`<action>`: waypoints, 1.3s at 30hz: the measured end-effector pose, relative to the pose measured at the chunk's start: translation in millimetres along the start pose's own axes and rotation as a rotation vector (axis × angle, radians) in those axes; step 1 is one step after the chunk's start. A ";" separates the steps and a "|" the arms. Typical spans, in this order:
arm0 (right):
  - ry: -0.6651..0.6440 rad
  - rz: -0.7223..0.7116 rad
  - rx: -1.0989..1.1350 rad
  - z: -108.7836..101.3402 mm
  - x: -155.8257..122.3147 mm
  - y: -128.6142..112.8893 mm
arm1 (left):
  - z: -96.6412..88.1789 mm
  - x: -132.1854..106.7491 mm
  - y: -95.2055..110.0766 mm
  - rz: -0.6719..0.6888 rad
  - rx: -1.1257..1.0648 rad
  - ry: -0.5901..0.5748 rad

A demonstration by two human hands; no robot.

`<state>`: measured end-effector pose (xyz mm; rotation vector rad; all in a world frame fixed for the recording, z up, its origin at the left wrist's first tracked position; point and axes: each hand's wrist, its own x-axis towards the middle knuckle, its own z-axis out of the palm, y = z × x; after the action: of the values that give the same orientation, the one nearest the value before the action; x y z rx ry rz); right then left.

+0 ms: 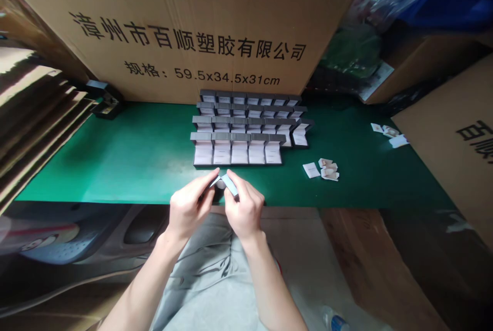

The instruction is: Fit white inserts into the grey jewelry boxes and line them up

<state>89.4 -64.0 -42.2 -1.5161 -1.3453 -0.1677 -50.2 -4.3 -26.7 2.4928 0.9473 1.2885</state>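
Close to the table's front edge, my left hand (191, 203) and my right hand (244, 206) grip a small dark hinged box (231, 186) from both sides. Its lid and base are tilted apart, and pale surfaces show between my fingers. Most of the box is hidden by my hands. Just beyond stand rows of similar dark boxes (239, 152), lids raised, with white inserts inside. One such box (300, 134) sits slightly apart at the right end of the rows.
Small white cards (311, 170) and folded paper pieces (328, 170) lie right of the rows on the green table (146, 161). More paper pieces (398, 141) lie farther right. A large carton (185, 7) stands behind. Stacked cardboard (38, 110) borders the left.
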 end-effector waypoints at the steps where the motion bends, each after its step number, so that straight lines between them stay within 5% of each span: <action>1: 0.002 0.003 0.001 -0.4 0.6 -0.3 | -0.3 -0.1 -0.1 -0.004 -0.001 -0.007; 18: 0.094 -0.032 0.041 1.1 -0.4 -1.1 | -0.2 -1.8 -2.1 0.036 0.013 -0.003; 39: 0.011 0.016 0.028 -0.2 0.0 0.3 | -2.4 -2.8 -4.7 -0.003 -0.024 -0.075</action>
<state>89.7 -64.0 -42.3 -1.5003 -1.3213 -0.1470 -55.4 -2.6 -29.1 2.5018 0.9121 1.1894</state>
